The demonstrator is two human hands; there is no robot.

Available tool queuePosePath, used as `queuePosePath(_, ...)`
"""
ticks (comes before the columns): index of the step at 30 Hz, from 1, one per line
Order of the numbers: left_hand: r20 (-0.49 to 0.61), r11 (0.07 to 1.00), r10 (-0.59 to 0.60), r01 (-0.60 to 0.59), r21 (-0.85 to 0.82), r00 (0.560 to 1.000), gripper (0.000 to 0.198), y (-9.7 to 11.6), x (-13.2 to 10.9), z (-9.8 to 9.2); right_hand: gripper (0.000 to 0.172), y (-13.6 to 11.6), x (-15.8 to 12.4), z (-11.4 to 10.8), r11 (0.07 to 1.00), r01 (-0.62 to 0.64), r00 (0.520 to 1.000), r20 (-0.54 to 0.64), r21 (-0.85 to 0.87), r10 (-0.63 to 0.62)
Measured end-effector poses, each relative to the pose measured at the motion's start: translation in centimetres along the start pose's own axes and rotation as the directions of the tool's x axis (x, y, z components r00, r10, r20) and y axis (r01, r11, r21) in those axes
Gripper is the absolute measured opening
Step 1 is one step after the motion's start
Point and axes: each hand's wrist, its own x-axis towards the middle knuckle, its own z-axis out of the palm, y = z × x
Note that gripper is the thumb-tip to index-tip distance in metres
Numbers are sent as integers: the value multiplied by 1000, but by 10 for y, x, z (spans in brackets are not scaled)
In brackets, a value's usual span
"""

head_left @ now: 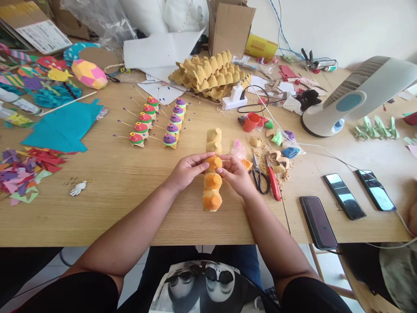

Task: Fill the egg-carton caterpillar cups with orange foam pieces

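Note:
A strip of egg carton (pixel 213 181) lies lengthwise in front of me, its bumps facing up. Orange material, which looks like modelling clay, caps the nearer bumps; the farther ones are bare tan pulp. My left hand (pixel 193 169) grips the strip's left side, thumb and fingers on the third bump from my end. From the right, my right hand (pixel 235 173) pinches the same bump with thumb and fingers. Just beyond my right hand are a small lump of orange clay (pixel 246 164), black-handled scissors (pixel 259 177) and a red-handled cutter (pixel 273 179).
Two decorated carton caterpillars, one red and green (pixel 141 128) and one purple (pixel 174 124), stand to the left. Egg trays (pixel 208 74) are stacked at the back, near a white power adapter (pixel 235 98). Several phones (pixel 318 222) and a white fan (pixel 352 95) occupy the right.

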Motion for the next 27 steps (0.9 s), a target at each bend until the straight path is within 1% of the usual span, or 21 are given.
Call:
queuePosePath(4, -4, 996, -27, 27, -87, 1000, 47, 1, -2, 3, 40, 2, 1, -1, 1000, 18, 1000, -2, -12, -18)
queuePosePath(9, -47, 993, -31, 25, -112, 998, 41, 0, -2, 5, 43, 4, 2, -1, 999, 26, 1000, 7, -40, -26)
queuePosePath(13, -33, 988, -44, 38, -152, 998, 40, -1, -1, 5, 45, 4, 2, 0, 998, 40, 999, 10, -43, -40)
queuePosePath(16, -41, 982, -40, 31, -187, 998, 39, -1, -1, 6, 43, 4, 1, 1, 998, 54, 998, -9, -44, -54)
queuePosePath(21, -93, 979, -46, 27, -203, 995, 39, -4, -2, 10, 41, 2, 0, 4, 996, 68, 996, -54, -54, -71)
queuePosePath(24, -86, 967, -52, 28, -254, 995, 39, -3, -2, 12, 42, -2, -2, 4, 998, 51, 997, -51, -19, -52)
queuePosePath(27, -82, 951, -44, 16, -309, 996, 35, -1, -3, 13, 35, -3, -2, 5, 998, 56, 995, -84, 2, -55)
